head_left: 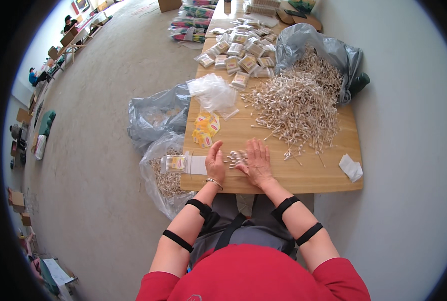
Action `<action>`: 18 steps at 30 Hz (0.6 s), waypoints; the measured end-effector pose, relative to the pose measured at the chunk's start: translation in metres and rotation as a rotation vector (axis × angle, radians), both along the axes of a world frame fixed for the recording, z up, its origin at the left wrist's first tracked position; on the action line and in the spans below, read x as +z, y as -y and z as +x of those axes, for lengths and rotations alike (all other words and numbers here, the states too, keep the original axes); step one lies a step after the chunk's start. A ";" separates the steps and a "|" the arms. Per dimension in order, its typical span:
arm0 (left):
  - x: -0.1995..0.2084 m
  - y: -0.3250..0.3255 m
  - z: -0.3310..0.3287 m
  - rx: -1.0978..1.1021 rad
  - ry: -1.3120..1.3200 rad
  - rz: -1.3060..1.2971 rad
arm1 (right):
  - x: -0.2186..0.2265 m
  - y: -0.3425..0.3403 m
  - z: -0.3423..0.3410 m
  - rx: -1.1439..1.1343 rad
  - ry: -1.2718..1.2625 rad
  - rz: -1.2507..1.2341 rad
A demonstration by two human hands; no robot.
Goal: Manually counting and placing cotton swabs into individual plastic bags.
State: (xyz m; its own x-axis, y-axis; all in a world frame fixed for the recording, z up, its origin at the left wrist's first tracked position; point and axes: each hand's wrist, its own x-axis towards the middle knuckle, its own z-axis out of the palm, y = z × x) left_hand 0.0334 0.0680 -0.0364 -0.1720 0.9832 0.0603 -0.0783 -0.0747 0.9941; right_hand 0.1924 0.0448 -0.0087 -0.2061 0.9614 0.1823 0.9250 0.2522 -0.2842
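Observation:
A small bunch of cotton swabs lies crosswise on the wooden table between my hands. My right hand rests flat over the bunch's right end, its fingers stretched forward and the thumb out toward the left. On the other side, my left hand stands on edge at the swabs' left ends, fingers extended and not wrapped round anything. A flat white strip lies just left of it, touching or close to the hand. Beyond that strip, a clear packet of swabs with a yellow label sits at the table's left edge.
A large heap of loose swabs spills from a grey plastic bag. Yellow cards, clear empty bags and filled packets lie farther off. Open bags hang at the left edge; white tissue lies right.

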 end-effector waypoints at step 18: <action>0.020 0.007 0.018 -0.075 0.018 -0.028 | -0.015 -0.011 0.004 -0.322 -0.984 0.093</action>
State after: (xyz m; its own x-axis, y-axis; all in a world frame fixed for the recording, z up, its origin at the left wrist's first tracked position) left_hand 0.0515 0.0606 -0.0163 -0.0985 0.9947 0.0305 -0.1002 -0.0404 0.9941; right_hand 0.1962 0.0555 -0.0238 0.3382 0.9180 0.2072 0.3219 0.0941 -0.9421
